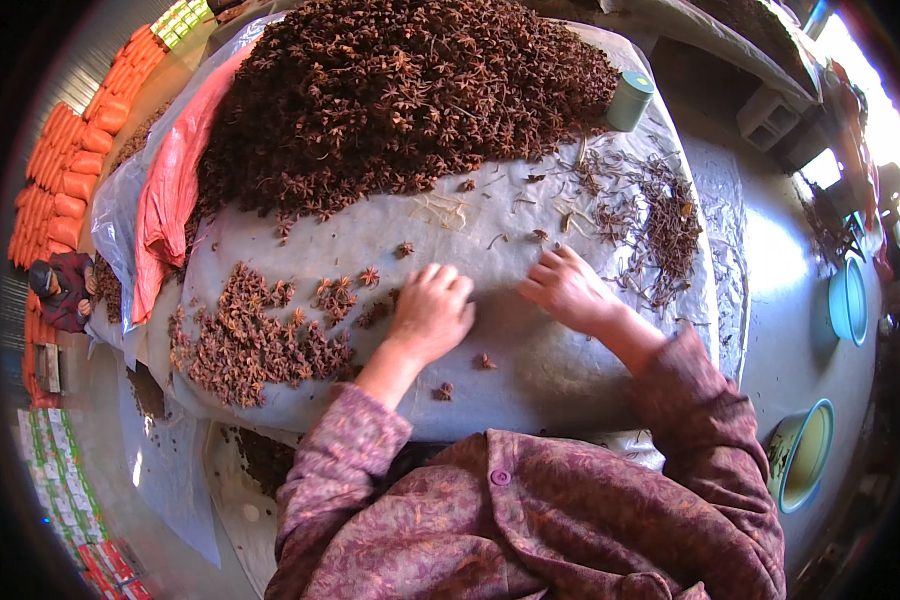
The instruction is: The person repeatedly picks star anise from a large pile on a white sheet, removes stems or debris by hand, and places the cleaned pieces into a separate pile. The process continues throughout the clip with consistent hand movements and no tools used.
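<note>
A large heap of dried star anise (405, 97) covers the far part of a sheet-covered table (495, 195). My left hand (431, 311) is over the sheet with its fingers curled, just right of a few loose star anise pods (336, 298); its palm is hidden. My right hand (570, 289) is bent at the fingers, close to a single pod (540, 235). Whether either hand holds anything, I cannot tell. A spread of sorted-looking star anise (262, 345) lies at the left. Thin dark stems (669, 232) are gathered along the right side.
A green cylindrical tin (630, 101) stands at the heap's right edge. Pink plastic sheeting (172, 180) hangs at the left. Beyond it are a person (64, 289) and stacked orange sacks (67, 180). Two basins, one blue (849, 301) and one pale (801, 455), sit at the right.
</note>
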`<state>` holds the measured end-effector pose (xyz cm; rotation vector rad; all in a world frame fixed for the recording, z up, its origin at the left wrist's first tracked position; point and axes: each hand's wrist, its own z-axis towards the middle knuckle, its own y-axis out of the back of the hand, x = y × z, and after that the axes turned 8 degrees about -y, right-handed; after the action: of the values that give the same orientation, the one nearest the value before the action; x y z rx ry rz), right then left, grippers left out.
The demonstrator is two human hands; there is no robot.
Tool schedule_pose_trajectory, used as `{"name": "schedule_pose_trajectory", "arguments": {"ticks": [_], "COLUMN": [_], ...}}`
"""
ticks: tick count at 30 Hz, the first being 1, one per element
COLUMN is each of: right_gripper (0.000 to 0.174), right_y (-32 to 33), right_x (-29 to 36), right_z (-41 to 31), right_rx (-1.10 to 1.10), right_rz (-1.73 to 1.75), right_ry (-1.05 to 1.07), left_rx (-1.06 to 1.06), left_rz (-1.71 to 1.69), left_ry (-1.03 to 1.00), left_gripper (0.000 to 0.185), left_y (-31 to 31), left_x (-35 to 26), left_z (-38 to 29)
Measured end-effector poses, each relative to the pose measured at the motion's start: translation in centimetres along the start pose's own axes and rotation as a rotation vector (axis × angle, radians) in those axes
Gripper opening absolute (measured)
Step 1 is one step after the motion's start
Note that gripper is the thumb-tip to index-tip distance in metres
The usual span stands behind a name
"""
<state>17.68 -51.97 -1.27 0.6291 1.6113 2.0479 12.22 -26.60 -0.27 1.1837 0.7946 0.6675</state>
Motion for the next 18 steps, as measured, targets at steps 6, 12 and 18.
{"name": "schedule_pose_trajectory", "arguments": {"ticks": [6, 12, 18], "right_gripper": [0.027, 0.02, 0.026], "right_y": [1.7, -3.6, -1.3], "right_x": [-3.6, -3.4, -0.6], "right_z": [-6.0, 2.7, 4.4], "right_rx": [-0.202, -0.163, -0.138], "right_rz": [0.102, -0.037, 0.601], "right_ry": [-0.729, -0.498, -0.274], "left_rx": [-0.066, -0.352, -0.383], "left_rz": [0.048, 0.038, -0.181], "left_ry": [0.379, 0.097, 0.066], "left_gripper": [0.03, 0.036, 0.026], "left_y": [1.8, 2.0, -0.5], "left_x": [5.2, 1.5, 3.7], "left_z": [-4.9, 1.4, 5.7]}}
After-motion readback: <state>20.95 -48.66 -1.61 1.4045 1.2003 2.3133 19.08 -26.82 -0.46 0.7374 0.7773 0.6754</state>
